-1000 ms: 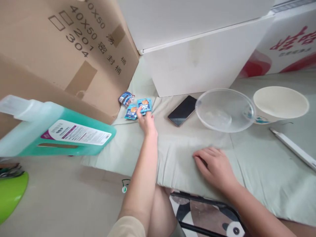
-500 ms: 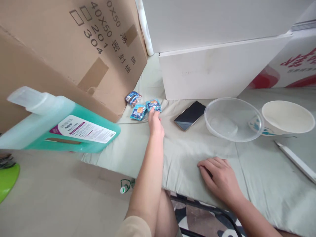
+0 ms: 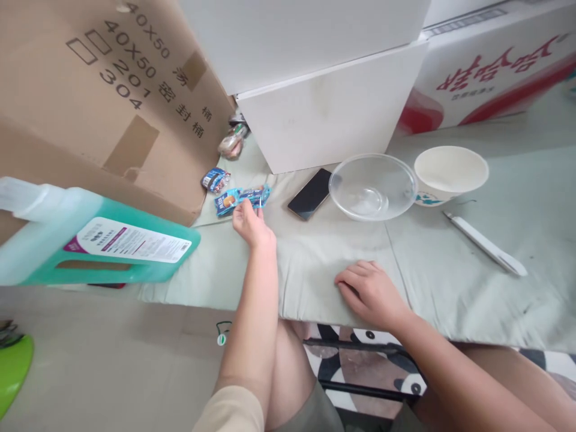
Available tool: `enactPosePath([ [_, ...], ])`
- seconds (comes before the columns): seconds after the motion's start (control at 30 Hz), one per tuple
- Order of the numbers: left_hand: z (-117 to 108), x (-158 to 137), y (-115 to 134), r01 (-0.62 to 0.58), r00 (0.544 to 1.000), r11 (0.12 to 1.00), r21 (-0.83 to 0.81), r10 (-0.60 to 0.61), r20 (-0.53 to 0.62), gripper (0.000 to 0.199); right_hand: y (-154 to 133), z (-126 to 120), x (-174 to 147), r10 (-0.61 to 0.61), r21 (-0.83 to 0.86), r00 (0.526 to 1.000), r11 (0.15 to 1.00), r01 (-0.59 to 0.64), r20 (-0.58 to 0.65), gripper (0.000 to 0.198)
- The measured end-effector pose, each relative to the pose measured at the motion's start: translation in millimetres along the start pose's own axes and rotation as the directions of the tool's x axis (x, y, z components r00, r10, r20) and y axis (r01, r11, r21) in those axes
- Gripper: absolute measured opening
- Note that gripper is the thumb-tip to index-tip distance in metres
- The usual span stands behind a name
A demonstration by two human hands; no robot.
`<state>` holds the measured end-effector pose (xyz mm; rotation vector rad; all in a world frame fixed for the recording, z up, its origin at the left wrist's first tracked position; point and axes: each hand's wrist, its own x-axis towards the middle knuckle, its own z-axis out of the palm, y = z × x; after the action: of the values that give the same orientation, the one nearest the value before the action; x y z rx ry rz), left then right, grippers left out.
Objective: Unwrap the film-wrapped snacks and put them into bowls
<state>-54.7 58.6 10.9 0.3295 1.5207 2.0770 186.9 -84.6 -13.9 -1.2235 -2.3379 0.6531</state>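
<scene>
My left hand [image 3: 252, 223] has its thumb and fingers closed on a small blue snack packet [image 3: 257, 195], which is tilted and partly hidden by the fingers. A second blue snack packet [image 3: 226, 203] with a biscuit picture lies against it on the left. Just behind is a darker blue packet [image 3: 216, 179], close to the cardboard box. My right hand [image 3: 369, 293] rests palm down on the pale green cloth near its front edge, fingers loosely bent and nothing visible in them. A black phone [image 3: 309, 194] lies between the packets and a clear plastic bowl [image 3: 372, 187].
On the left a large cardboard box [image 3: 130, 144] and a green liquid jug [image 3: 130, 240] stand close by. White boxes [image 3: 333, 102] line the back. To the right are a paper bowl [image 3: 450, 171] and a white slim tool [image 3: 486, 243]. Other small packets [image 3: 233, 141] lie behind.
My left hand has closed on a blue packet, which has tipped up and shifted left toward its neighbour. My right hand stays on the cloth. The view has swung right.
</scene>
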Motion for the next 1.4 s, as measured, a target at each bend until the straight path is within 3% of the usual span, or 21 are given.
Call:
enactPosePath([
  [0.1,-2.3,-14.4,9.2,-0.016,0.998,0.999,-0.049,0.018,0.052,0.028,2.2,-4.3,-5.4,-0.015,0.036,1.0,0.999,0.014,0.008,0.024],
  [0.2,-6.6,-29.4,18.0,0.019,0.983,0.996,-0.087,-0.003,0.186,0.037,5.2,-11.0,-9.6,-0.015,0.113,1.0,0.993,0.015,-0.004,0.025],
  [0.3,-14.0,-49.8,24.5,0.137,0.92,0.99,-0.046,-0.11,0.375,0.042,9.3,-21.1,-13.3,0.035,0.226,0.998,0.974,-0.023,-0.048,0.024],
  [0.43,-24.6,-89.1,29.6,0.271,0.783,0.957,0.103,-0.282,0.554,0.046,14.9,-33.8,-17.0,0.204,0.431,0.973,0.892,-0.139,-0.107,0.023],
  [0.53,-27.1,-120.8,28.7,0.285,0.641,0.934,0.216,-0.353,0.682,0.049,17.5,-38.1,-17.6,0.31,0.676,0.943,0.72,-0.154,-0.117,0.036],
  [0.63,-23.4,-146.4,20.4,0.211,0.488,0.925,0.315,-0.379,0.787,0.049,20.1,-39.8,-17.0,0.367,0.825,0.921,0.556,-0.104,-0.131,0.043],
  [0.67,-21.4,-153.3,16.3,0.169,0.459,0.925,0.341,-0.38,0.803,0.048,21.6,-40.5,-17.1,0.409,0.823,0.901,0.556,-0.12,-0.145,0.041],
  [0.7,-19.4,-159.5,12.0,0.119,0.458,0.924,0.364,-0.376,0.806,0.046,23.3,-41.3,-17.4,0.459,0.801,0.873,0.579,-0.153,-0.166,0.038],
  [0.77,-16.2,-170.5,5.0,0.022,0.529,0.913,0.407,-0.356,0.77,0.043,27.4,-42.8,-19.0,0.538,0.723,0.808,0.655,-0.22,-0.241,0.032],
  [0.8,-15.3,-175.5,2.7,0.01,0.571,0.902,0.432,-0.36,0.738,0.042,29.3,-43.2,-20.2,0.546,0.676,0.783,0.699,-0.231,-0.297,0.03],
  [0.83,-14.9,-180.4,1.5,0.045,0.583,0.887,0.459,-0.396,0.71,0.041,30.8,-43.2,-21.6,0.532,0.622,0.766,0.749,-0.228,-0.361,0.029],
  [0.87,-15.0,-185.0,1.2,0.126,0.549,0.865,0.485,-0.469,0.692,0.042,31.5,-42.7,-23.1,0.499,0.555,0.754,0.803,-0.218,-0.426,0.027],
  [0.97,-15.9,-195.3,3.1,0.427,0.284,0.73,0.534,-0.669,0.687,0.053,27.1,-40.0,-27.5,0.303,0.294,0.787,0.942,-0.162,-0.537,0.028],
  [1.0,-15.7,-196.7,3.6,0.477,0.243,0.705,0.524,-0.679,0.692,0.053,23.9,-39.8,-28.9,0.221,0.215,0.818,0.969,-0.123,-0.532,0.029],
  [1.03,-15.2,-196.9,3.6,0.496,0.254,0.708,0.503,-0.672,0.696,0.051,20.7,-40.6,-30.1,0.142,0.158,0.848,0.985,-0.069,-0.511,0.029],
  [1.1,-13.0,-193.8,2.3,0.473,0.354,0.753,0.458,-0.638,0.684,0.047,17.6,-46.0,-32.6,0.028,0.121,0.885,0.992,0.033,-0.465,0.024],
  [1.17,-10.4,-188.0,-0.3,0.435,0.431,0.784,0.443,-0.613,0.662,0.049,24.0,-56.5,-35.9,0.037,0.114,0.873,0.993,0.021,-0.486,0.021],
  [1.2,-9.4,-185.1,-1.5,0.425,0.444,0.788,0.445,-0.61,0.656,0.053,31.7,-63.1,-38.5,0.093,0.098,0.851,0.994,-0.049,-0.518,0.022],
  [1.27,-8.5,-180.5,-2.8,0.426,0.433,0.784,0.451,-0.614,0.659,0.06,54.6,-76.5,-46.6,0.248,0.033,0.76,0.958,-0.286,-0.601,0.024],
  [1.33,-9.1,-178.1,-2.2,0.437,0.402,0.776,0.455,-0.621,0.673,0.064,81.7,-86.8,-58.0,0.404,-0.02,0.68,0.851,-0.524,-0.611,0.032],
  [1.4,-10.2,-177.6,-0.3,0.44,0.378,0.771,0.46,-0.624,0.684,0.065,105.6,-91.9,-70.4,0.506,-0.062,0.613,0.739,-0.671,-0.608,0.039],
])
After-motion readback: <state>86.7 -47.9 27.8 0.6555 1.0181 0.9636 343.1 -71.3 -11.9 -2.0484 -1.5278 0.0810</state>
